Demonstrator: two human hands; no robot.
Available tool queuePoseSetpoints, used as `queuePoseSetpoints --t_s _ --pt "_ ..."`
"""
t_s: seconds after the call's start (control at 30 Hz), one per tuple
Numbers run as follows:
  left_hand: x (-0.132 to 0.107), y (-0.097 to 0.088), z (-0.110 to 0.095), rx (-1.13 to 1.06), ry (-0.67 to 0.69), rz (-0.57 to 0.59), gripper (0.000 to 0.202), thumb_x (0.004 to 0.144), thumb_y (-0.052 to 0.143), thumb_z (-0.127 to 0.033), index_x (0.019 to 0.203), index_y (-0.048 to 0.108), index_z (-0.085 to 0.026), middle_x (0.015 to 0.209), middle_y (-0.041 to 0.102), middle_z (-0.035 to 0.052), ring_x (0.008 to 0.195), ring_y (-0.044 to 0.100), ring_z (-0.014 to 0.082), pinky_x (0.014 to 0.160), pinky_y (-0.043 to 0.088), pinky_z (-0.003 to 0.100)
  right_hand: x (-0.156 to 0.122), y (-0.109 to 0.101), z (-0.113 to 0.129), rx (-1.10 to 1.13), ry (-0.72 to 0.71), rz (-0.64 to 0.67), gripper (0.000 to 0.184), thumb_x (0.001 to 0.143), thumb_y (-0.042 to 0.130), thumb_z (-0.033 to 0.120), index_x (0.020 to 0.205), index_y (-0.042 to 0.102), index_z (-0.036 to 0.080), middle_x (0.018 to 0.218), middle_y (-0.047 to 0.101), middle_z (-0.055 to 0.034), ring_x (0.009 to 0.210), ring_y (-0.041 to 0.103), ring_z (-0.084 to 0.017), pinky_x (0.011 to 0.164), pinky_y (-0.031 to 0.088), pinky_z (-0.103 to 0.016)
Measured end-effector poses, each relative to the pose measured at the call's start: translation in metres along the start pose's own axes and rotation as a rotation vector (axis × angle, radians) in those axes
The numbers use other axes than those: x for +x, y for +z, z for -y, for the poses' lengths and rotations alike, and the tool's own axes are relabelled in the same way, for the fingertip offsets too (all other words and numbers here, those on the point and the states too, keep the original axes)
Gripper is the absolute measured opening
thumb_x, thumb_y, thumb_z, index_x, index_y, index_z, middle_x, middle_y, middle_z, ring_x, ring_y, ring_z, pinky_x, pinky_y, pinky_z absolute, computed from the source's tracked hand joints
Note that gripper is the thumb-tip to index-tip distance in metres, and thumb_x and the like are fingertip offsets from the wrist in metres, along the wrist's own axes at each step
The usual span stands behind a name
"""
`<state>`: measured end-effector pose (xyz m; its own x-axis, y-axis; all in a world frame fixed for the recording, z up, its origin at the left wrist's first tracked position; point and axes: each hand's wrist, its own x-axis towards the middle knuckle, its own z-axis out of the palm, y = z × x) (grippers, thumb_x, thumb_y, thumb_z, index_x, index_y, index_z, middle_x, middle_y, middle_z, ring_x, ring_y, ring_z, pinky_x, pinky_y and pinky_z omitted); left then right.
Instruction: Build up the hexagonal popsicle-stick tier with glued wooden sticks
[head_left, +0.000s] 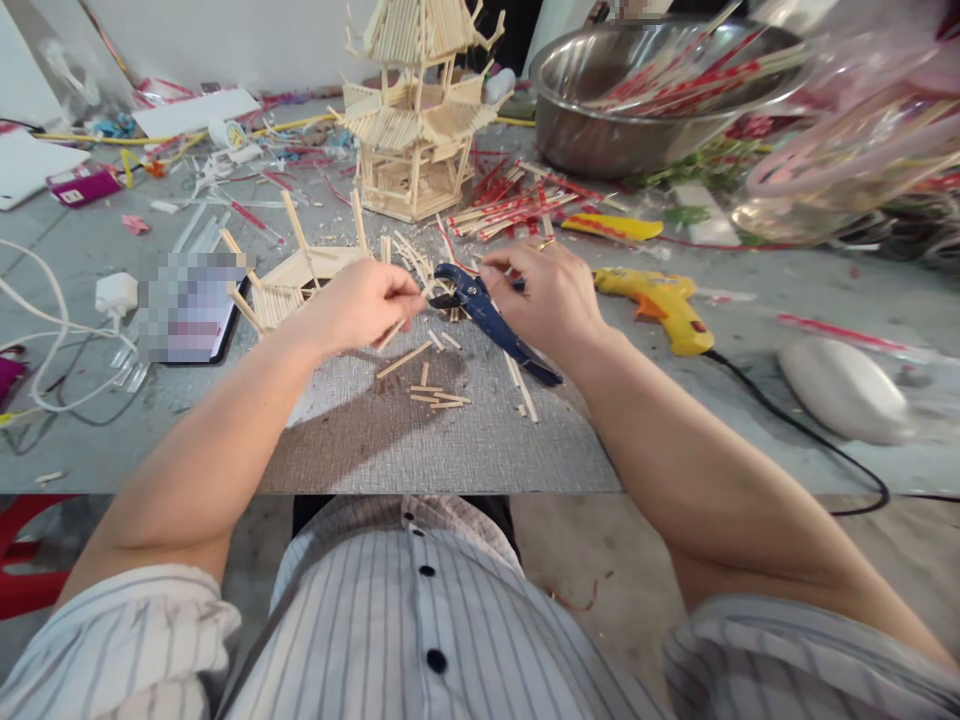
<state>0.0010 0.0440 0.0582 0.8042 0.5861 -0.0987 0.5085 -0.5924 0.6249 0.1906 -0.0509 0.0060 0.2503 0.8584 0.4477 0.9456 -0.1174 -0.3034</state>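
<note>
My left hand (364, 305) is closed in a pinch on a thin wooden stick (394, 330), its end pointing into the jaws of a blue cutter (491, 320). My right hand (551, 295) wraps round the cutter's blue handles; a ring shows on one finger. Several short cut stick pieces (435, 395) lie on the grey textured mat (420, 440) just below both hands. A partly built stick panel (289, 285) sits just left of my left hand.
A stick-built pagoda model (416, 110) stands behind the hands. A yellow glue gun (664, 300) with black cord lies to the right, near a white oval object (844, 385). A steel bowl (600, 110) holds red-and-white chopsticks. A phone (187, 305) and white cables lie at left.
</note>
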Motion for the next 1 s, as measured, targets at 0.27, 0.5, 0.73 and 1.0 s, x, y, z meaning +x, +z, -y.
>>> queuePoseSetpoints --t_s 0.27,0.5,0.73,1.0 --pt "-0.025 -0.051 -0.002 -0.397 0.182 -0.481 0.013 0.074 0.066 -0.028 0.074 0.061 -0.016 0.060 0.057 -0.0045 0.042 0.047 0.0029 0.044 0.038 0.019 0.001 0.007 -0.003 0.019 -0.004 0.044 0.023 0.085 0.047 0.029 0.094 0.067 0.020 0.091 0.069 -0.0104 0.086 0.063 -0.025 0.077 0.046 -0.040" --pt "-0.002 -0.061 0.034 -0.361 -0.050 -0.623 0.014 0.074 0.066 -0.027 0.080 0.068 -0.014 0.060 0.056 -0.0014 0.045 0.050 0.0062 0.047 0.044 0.024 0.000 0.007 -0.003 0.007 -0.007 0.093 0.027 0.086 0.044 0.031 0.095 0.067 0.020 0.092 0.069 -0.0116 0.087 0.062 -0.027 0.077 0.045 -0.041" --pt "0.030 -0.035 0.058 -0.185 -0.315 -0.246 0.017 0.075 0.064 -0.023 0.086 0.070 -0.012 0.060 0.060 0.0023 0.050 0.054 0.0083 0.057 0.046 0.028 -0.004 0.007 0.003 -0.008 -0.069 0.138 0.033 0.088 0.040 0.033 0.101 0.067 0.020 0.100 0.068 -0.0107 0.094 0.061 -0.025 0.084 0.045 -0.040" --pt "0.044 -0.027 0.075 -0.131 -0.302 0.036 0.022 0.069 0.070 -0.035 0.077 0.069 -0.015 0.054 0.055 -0.0003 0.051 0.050 0.0085 0.056 0.041 0.026 -0.009 0.013 0.015 0.001 -0.285 0.246 0.035 0.089 0.039 0.032 0.104 0.067 0.017 0.103 0.068 -0.0105 0.098 0.060 -0.022 0.089 0.043 -0.037"
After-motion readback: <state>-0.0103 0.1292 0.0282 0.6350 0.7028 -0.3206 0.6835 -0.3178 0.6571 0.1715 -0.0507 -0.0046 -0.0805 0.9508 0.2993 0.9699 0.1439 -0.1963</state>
